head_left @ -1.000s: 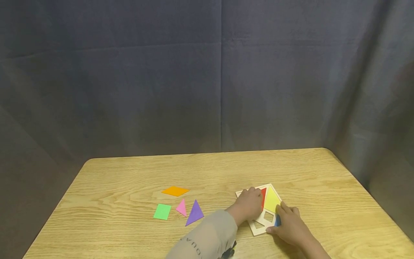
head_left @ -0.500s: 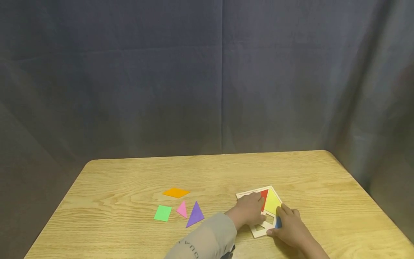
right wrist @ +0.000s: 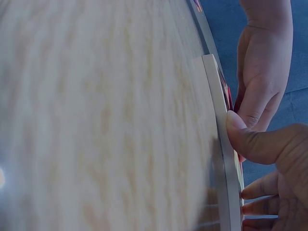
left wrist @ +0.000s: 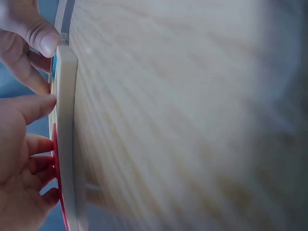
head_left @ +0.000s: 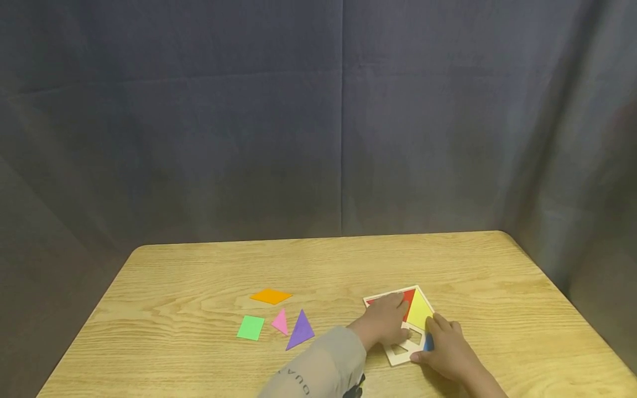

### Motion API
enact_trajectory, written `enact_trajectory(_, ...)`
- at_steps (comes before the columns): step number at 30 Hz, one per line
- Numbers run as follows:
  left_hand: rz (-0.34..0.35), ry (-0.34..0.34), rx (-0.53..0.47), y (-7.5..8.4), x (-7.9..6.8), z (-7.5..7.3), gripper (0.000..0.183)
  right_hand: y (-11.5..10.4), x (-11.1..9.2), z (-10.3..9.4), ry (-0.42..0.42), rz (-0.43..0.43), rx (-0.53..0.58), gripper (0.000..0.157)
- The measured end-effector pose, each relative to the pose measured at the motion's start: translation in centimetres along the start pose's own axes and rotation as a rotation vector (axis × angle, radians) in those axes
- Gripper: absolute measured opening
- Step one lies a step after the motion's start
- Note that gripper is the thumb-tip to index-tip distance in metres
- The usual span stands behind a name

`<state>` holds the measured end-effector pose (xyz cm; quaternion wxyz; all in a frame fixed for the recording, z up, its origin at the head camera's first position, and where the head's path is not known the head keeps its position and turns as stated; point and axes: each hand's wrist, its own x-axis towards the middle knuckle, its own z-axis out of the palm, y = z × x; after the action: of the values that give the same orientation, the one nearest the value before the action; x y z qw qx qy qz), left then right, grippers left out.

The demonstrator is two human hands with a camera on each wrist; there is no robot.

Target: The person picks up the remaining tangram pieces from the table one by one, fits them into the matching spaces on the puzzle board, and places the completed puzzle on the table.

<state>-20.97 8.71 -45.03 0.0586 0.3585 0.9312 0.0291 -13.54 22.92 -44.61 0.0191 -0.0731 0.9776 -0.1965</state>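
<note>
On the table at right in the head view lies a wooden tangram tray (head_left: 398,360), with a red triangle (head_left: 410,302), a yellow triangle (head_left: 419,312) and a blue piece (head_left: 429,342) in it. My left hand (head_left: 384,320) rests on the red triangle with extended fingers and covers much of it; the left wrist view shows its fingertips (left wrist: 47,144) on the red surface. Gripping the tray's near right corner, my right hand (head_left: 448,345) has its thumb at the near edge and its fingers over the blue piece and right side. Cut-out openings show between the hands.
Left of the tray lie an orange parallelogram (head_left: 271,296), a green square-like piece (head_left: 250,328), a small pink triangle (head_left: 281,321) and a purple triangle (head_left: 301,330). Grey curtains (head_left: 343,121) hang behind the wooden table (head_left: 164,287).
My left hand's fingers have gone from curled over the red triangle to stretched flat on it, and more of the red shows. The right hand keeps its hold on the tray.
</note>
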Motion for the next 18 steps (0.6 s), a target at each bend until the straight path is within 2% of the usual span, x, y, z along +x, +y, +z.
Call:
enact_trajectory(7, 0.008, 0.026, -0.016, -0.26, 0.12, 0.01, 0.048, -0.13, 0.04, -0.06, -0.001, 0.005, -0.007, 0.087)
enact_trajectory(18, -0.002, 0.015, -0.076, -0.27, 0.28, -0.05, 0.047, 0.01, 0.09, -0.06, -0.002, 0.016, -0.024, 0.089)
